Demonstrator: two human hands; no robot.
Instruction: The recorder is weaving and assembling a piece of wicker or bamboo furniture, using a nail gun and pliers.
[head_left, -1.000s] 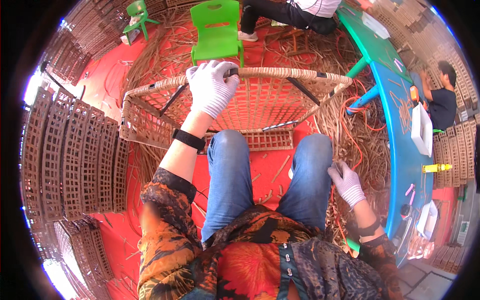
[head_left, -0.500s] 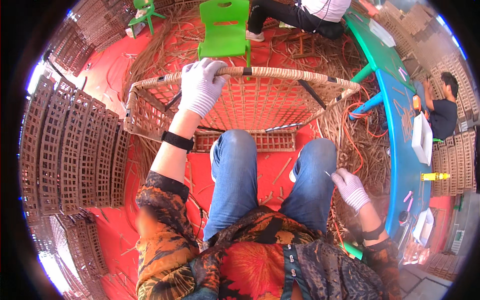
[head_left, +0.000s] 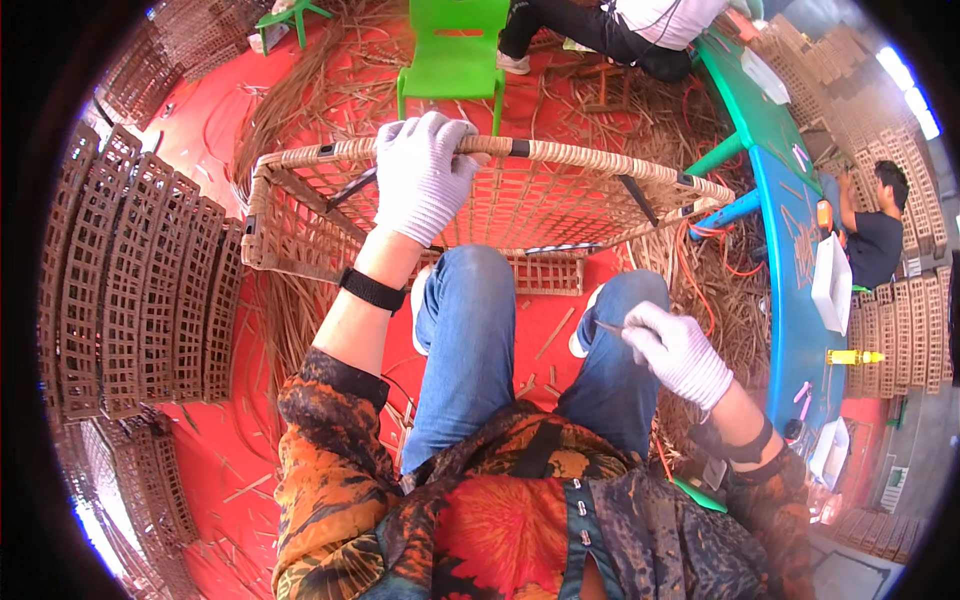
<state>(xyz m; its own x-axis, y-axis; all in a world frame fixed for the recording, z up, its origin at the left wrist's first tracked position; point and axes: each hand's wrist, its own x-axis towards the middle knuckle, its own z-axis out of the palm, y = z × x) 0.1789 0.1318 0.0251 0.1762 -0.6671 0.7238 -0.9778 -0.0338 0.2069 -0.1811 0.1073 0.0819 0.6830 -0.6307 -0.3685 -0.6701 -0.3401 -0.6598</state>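
A large woven basket (head_left: 560, 200) with a wrapped rim and dark bands stands tilted in front of my knees. My left hand (head_left: 428, 180), in a white ribbed glove, has its fingers wrapped over the top of that rim, left of its middle. My right hand (head_left: 682, 358), gloved the same way, is closed over my right knee, apart from the basket. Between its thumb and fingers it pinches a thin pointed tool (head_left: 608, 327), whose tip points left. The fingers cover the rest of the tool.
Stacked woven panels (head_left: 150, 280) rise at the left. A green chair (head_left: 447, 75) stands beyond the basket, amid loose strips on the red floor. Along the right, a blue table (head_left: 785, 220) bears white trays (head_left: 832, 283) and a yellow bottle (head_left: 855, 357). Two people sit nearby, one (head_left: 878, 225) beyond the table.
My right hand has moved up and left with the tool, from beside my right knee to over it. My left hand keeps its grip on the basket's rim.
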